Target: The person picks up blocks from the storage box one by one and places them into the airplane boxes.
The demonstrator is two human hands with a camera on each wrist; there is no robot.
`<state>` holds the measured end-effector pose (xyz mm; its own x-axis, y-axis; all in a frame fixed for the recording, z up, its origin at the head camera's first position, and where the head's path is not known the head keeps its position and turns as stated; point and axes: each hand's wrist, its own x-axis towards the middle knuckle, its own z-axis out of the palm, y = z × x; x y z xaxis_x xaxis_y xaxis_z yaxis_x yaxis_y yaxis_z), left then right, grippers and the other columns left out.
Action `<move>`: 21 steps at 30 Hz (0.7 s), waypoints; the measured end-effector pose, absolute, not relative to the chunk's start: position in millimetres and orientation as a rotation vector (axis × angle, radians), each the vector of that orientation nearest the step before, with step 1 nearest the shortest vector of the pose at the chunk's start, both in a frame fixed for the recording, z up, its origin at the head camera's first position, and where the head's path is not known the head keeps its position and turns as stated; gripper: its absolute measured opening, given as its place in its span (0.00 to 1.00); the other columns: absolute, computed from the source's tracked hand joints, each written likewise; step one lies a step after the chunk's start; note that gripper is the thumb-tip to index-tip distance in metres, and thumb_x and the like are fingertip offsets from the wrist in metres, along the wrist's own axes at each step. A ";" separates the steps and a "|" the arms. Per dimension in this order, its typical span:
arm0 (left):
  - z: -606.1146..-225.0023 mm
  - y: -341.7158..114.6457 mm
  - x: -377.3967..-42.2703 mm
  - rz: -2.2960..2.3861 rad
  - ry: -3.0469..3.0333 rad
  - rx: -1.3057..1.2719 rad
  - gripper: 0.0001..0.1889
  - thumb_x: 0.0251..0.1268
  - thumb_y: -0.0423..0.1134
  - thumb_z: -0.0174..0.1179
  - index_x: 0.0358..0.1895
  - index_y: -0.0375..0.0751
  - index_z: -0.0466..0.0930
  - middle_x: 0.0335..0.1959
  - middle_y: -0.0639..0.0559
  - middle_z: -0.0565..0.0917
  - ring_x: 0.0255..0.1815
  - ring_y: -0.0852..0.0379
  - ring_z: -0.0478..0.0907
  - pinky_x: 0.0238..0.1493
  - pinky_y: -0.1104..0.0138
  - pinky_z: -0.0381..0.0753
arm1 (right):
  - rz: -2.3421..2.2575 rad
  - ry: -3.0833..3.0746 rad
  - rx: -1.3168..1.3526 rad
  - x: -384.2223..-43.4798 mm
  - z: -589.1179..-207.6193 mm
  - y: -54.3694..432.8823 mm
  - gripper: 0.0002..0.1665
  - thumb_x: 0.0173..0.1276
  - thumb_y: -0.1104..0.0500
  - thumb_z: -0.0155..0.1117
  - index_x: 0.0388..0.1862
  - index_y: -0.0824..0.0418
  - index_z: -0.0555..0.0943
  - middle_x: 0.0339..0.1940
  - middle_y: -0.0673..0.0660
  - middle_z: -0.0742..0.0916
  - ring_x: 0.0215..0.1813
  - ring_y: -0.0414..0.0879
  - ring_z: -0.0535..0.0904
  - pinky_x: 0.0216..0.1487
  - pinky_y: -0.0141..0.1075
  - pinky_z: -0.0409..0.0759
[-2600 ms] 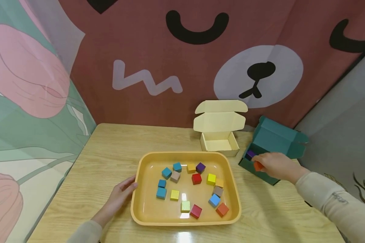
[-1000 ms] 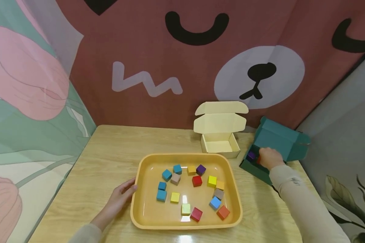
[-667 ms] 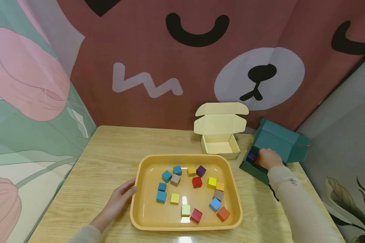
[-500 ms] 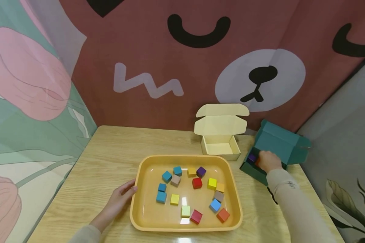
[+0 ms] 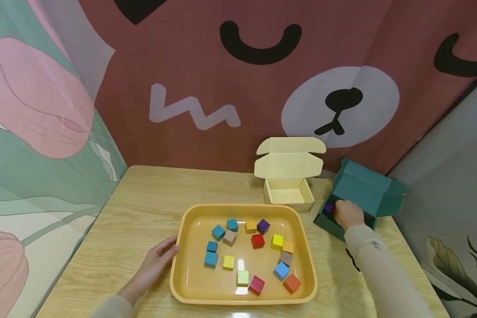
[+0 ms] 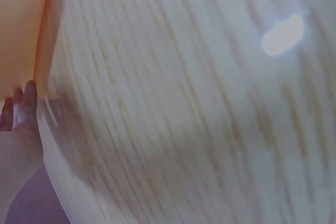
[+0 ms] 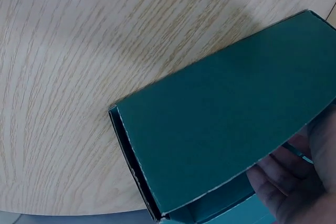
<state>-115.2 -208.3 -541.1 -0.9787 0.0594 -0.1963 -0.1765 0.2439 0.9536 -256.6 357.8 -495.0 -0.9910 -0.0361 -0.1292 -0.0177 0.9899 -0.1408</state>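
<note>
My left hand (image 5: 156, 260) rests against the left side of a yellow tray (image 5: 243, 299), its fingers along the outer wall. In the left wrist view, the fingers (image 6: 27, 106) touch the tray's side. Several coloured cubes lie in the tray, among them a red cube (image 5: 257, 240) and a blue cube (image 5: 281, 270). My right hand (image 5: 349, 214) reaches down into a lidded green box (image 5: 331, 226), beside a purple cube (image 5: 328, 207). The right wrist view shows its fingers (image 7: 275, 174) behind the box's front wall. Whether they hold the orange cube is hidden.
A cream box (image 5: 289, 203) stands with its lid up behind the tray, left of the green box. A patterned cloth (image 5: 202, 145) hangs along the table's back edge. Bare wood (image 5: 143, 198) shows left of the tray.
The right hand has carried an orange cube down into the green box, then shifted slightly left and nearer. The orange cube is now out of sight. The left hand stays at the tray.
</note>
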 end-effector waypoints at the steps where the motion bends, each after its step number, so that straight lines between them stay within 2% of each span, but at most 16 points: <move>1: -541.0 -208.1 -115.1 1.818 2.320 -0.112 0.28 0.76 0.44 0.55 0.71 0.31 0.65 0.68 0.34 0.71 0.67 0.37 0.70 0.67 0.50 0.70 | -0.219 3.007 -0.034 -256.1 -494.5 357.3 0.04 0.62 0.69 0.61 0.33 0.72 0.80 0.35 0.76 0.83 0.35 0.71 0.80 0.32 0.61 0.80; 9: -539.5 -208.0 -115.2 1.816 2.319 -0.087 0.28 0.76 0.44 0.55 0.71 0.31 0.65 0.68 0.34 0.70 0.67 0.37 0.70 0.67 0.50 0.70 | -0.240 3.070 -0.063 -253.4 -487.4 353.4 0.06 0.61 0.68 0.63 0.32 0.72 0.79 0.32 0.76 0.82 0.32 0.72 0.80 0.30 0.62 0.79; 16: -539.3 -207.8 -114.6 1.803 2.329 -0.094 0.29 0.76 0.45 0.55 0.72 0.32 0.65 0.68 0.34 0.71 0.67 0.37 0.69 0.67 0.49 0.69 | -0.201 3.048 -0.054 -250.0 -476.4 345.6 0.13 0.68 0.61 0.62 0.34 0.74 0.80 0.31 0.75 0.83 0.31 0.69 0.80 0.26 0.60 0.79; 21: -538.6 -208.7 -114.6 1.801 2.340 -0.092 0.28 0.76 0.44 0.55 0.71 0.31 0.65 0.68 0.34 0.70 0.68 0.37 0.69 0.68 0.50 0.68 | -0.168 3.042 -0.056 -246.4 -466.8 341.0 0.14 0.70 0.61 0.60 0.33 0.74 0.79 0.28 0.73 0.82 0.29 0.68 0.80 0.26 0.60 0.79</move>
<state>-114.6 -208.7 -538.6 -0.9806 0.0645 -0.1849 -0.1622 0.2613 0.9515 -246.4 341.0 -466.8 -0.9949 -0.0416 -0.0923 -0.0312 0.9932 -0.1117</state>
